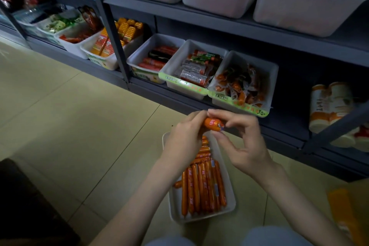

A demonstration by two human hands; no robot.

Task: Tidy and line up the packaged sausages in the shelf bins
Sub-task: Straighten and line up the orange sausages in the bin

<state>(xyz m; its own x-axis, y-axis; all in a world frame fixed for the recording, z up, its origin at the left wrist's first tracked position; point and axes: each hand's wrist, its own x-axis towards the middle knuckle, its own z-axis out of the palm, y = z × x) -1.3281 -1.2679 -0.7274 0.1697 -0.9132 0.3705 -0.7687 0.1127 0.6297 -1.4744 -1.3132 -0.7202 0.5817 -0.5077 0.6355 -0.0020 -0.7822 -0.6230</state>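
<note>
Partly, left hand (185,138) and right hand (243,140) cover the pinched sausage (213,124).

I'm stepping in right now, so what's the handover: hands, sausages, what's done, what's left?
Left hand and right hand both pinch one orange sausage above the white bin on the floor.
Done: a row of sausages lies lined up lengthwise at the bin's near end.
Left: place the held one, straighten the crosswise sausages beyond; the shelf bin of small packs looks jumbled.
</note>
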